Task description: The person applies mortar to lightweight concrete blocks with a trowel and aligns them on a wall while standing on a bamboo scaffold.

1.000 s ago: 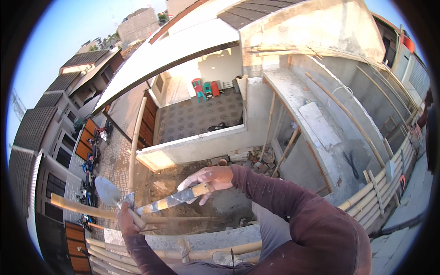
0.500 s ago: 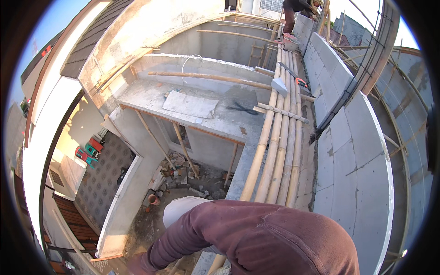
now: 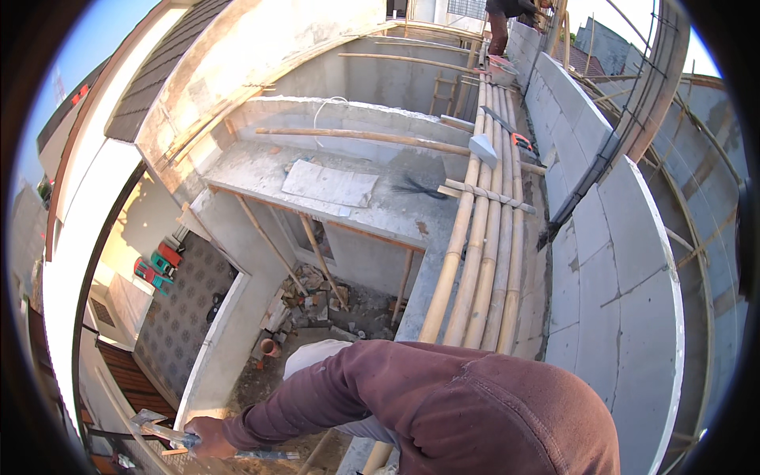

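From the lower edge a maroon sleeve (image 3: pixel 443 388) reaches across to the left, apparently my right arm, with the rounded shoulder filling the lower right. At its end my right hand (image 3: pixel 210 437) is closed round a long tool with a grey metal head (image 3: pixel 149 417), somewhat like a hammer; its exact kind is unclear. The head points left, and a bluish-grey bar (image 3: pixel 269 455) shows on the other side of the fist. Beneath the arm is pale cloth (image 3: pixel 313 354), perhaps a trouser knee. My left hand is out of sight.
Bamboo poles (image 3: pixel 479 277) run along the wall top, bearing a hand saw (image 3: pixel 518 141) and a grey wedge (image 3: pixel 483 149). A light block wall (image 3: pixel 609 277) stands right. Left, the drop ends in rubble (image 3: pixel 317 305). A co-worker (image 3: pixel 503 24) is at the far end.
My right hand, blurred at the lower left edge before, has come up clearly into view with the tool in it. The view has shifted slightly.
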Demonstrator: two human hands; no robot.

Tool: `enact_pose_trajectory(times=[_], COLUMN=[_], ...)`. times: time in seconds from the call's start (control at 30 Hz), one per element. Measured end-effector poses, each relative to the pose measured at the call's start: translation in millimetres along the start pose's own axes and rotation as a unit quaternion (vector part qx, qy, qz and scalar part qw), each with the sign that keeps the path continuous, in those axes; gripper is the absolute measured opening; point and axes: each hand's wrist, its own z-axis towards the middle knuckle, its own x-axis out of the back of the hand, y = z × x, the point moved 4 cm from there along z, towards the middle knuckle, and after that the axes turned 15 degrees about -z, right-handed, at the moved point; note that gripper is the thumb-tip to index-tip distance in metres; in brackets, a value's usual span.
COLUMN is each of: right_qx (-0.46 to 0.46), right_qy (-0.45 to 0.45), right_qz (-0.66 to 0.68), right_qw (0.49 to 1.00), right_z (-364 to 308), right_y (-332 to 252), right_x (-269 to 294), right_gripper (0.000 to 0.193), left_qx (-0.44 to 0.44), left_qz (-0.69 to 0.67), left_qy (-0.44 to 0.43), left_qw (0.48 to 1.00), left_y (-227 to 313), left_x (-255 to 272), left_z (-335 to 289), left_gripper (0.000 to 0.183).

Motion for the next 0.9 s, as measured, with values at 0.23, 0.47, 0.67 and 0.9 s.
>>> enact_pose_trajectory(times=[0.23, 0.47, 0.67, 0.9], right_qx=[0.027, 0.052, 0.078, 0.173], right_qy=[-0.007, 0.011, -0.005, 0.096], right_qz=[0.013, 0.019, 0.025, -0.028], right_qw=[1.000, 0.998, 0.997, 0.980], right_z=[-4.4, 14.6, 19.4, 12.6], right_y=[-11.5, 12.8, 13.9, 2.7], right_x=[12.1, -12.1, -16.4, -9.5], right_gripper=[0.024, 0.026, 0.024, 0.023], left_qx=[-0.031, -0.054, -0.075, -0.106], left_qz=[0.034, 0.064, 0.096, 0.142], left_qy=[-0.011, -0.024, -0.030, -0.039], left_qw=[0.999, 0.996, 0.992, 0.983], left_y=[13.2, 22.6, 30.1, 41.2], left_x=[-16.9, -29.9, -36.5, -48.9], left_z=[-16.3, -24.6, -30.7, -44.1], left_gripper=[0.045, 0.048, 0.049, 0.052])
